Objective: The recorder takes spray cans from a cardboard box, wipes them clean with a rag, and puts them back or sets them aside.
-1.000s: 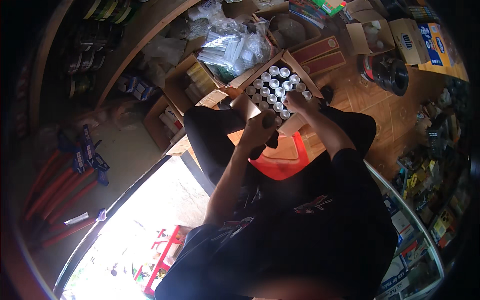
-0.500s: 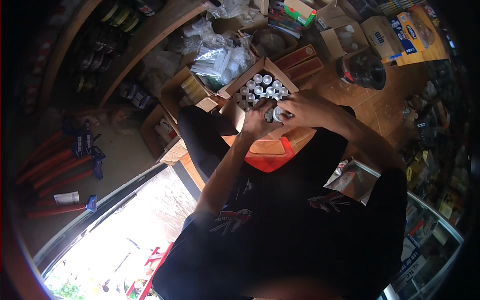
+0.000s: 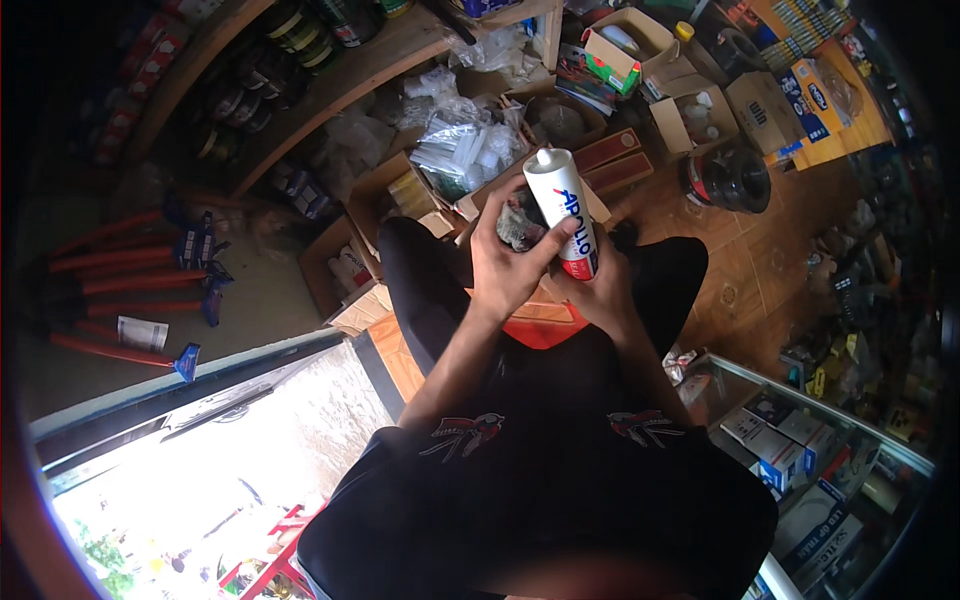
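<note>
A white sealant cartridge (image 3: 560,195) with a red lower end and a short nozzle stub is lifted in front of me, tilted slightly left at its top. My right hand (image 3: 606,286) is closed round its lower part. My left hand (image 3: 503,268) is closed on a crumpled grey-green wad (image 3: 517,228), which looks like a rag, and its thumb lies against the cartridge. Behind my hands stands an open cardboard carton (image 3: 598,207); the cartridges that stood in it are now hidden.
Beyond the carton are a box of clear plastic packs (image 3: 465,145) and long red-brown boxes (image 3: 615,172). A black coil (image 3: 735,180) lies on the tiled floor at right. Red-handled tools (image 3: 120,280) lie at left, and a glass case (image 3: 800,420) stands at lower right.
Both hands have come up from the carton toward me, and the cartridge is now raised and shown side-on. The view has shifted, so surroundings sit lower in the picture.
</note>
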A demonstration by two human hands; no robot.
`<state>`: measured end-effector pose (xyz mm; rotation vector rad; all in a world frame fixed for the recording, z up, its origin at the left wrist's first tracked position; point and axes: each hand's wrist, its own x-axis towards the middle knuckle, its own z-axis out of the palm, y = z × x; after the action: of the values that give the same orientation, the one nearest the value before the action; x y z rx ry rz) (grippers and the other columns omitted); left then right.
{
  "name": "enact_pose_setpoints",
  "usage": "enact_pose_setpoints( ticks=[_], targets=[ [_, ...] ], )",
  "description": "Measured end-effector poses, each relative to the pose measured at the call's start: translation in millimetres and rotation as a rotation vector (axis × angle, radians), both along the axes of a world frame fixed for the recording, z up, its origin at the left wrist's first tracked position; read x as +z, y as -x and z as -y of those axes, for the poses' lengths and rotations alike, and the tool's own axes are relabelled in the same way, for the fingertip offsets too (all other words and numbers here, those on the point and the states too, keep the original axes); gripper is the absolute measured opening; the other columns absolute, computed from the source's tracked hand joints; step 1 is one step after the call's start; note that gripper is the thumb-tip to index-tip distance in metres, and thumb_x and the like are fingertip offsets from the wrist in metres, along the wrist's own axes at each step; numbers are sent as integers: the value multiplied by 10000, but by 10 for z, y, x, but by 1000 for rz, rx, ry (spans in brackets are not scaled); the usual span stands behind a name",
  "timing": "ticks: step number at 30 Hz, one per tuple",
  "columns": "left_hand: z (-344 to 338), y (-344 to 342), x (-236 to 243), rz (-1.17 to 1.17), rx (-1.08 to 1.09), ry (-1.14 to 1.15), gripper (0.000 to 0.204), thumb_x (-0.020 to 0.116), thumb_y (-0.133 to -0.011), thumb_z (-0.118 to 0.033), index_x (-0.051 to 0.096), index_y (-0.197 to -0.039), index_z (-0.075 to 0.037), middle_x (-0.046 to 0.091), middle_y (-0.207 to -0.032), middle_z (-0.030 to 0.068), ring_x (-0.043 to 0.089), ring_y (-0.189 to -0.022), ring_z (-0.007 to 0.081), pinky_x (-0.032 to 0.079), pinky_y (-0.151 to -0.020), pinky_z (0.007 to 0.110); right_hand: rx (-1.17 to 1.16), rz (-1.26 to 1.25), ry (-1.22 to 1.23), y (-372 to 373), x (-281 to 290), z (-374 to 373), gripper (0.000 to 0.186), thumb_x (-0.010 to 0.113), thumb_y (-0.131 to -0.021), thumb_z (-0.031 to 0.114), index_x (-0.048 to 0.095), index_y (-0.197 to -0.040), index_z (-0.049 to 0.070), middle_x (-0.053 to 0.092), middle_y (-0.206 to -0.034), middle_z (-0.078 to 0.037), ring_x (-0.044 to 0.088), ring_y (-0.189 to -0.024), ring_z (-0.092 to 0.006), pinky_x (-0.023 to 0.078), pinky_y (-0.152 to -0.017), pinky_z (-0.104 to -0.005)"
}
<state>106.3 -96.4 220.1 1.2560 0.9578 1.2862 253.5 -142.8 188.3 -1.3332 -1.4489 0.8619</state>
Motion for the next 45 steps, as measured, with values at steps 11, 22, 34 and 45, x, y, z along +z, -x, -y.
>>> enact_pose_setpoints(
  ticks=[11,22,34,45],
  targets=[
    [-299,276,365,227,-168,-183,621,472,-1059,-533,624,-1249,39,679,-1176,149,653,-1069,201,485,-987,339,59,68,-124,4,139,200,519,847,-820,150,581,-1236,-10,729,-975,-135,740,-832,-218,589,-730,-340],
    [-230,-197,468,1390,-857,-364,719,705,-851,-711,545,-1171,-87,553,-832,71,667,-762,361,586,-618,505,1228,-1431,734,74,157,526,770,877,-773,331,512,-1351,-22,642,-1080,-158,692,-788,-186,541,-567,-279],
    [-82,67,860,245,46,-107,449,941,-709,-35,625,-1028,-15,646,-844,-5,595,-768,67,495,-718,228,368,-342,121,86,534,300,505,820,-865,207,528,-1195,-39,680,-853,-151,703,-663,-241,563,-587,-361],
    [-281,-80,727,952,-508,43,736,971,-635,-153,526,-1219,-99,559,-890,15,619,-807,211,520,-645,335,979,-1210,512,65,526,230,523,768,-894,345,501,-1119,-44,579,-637,-116,564,-434,-178,471,-398,-288]
  ],
)
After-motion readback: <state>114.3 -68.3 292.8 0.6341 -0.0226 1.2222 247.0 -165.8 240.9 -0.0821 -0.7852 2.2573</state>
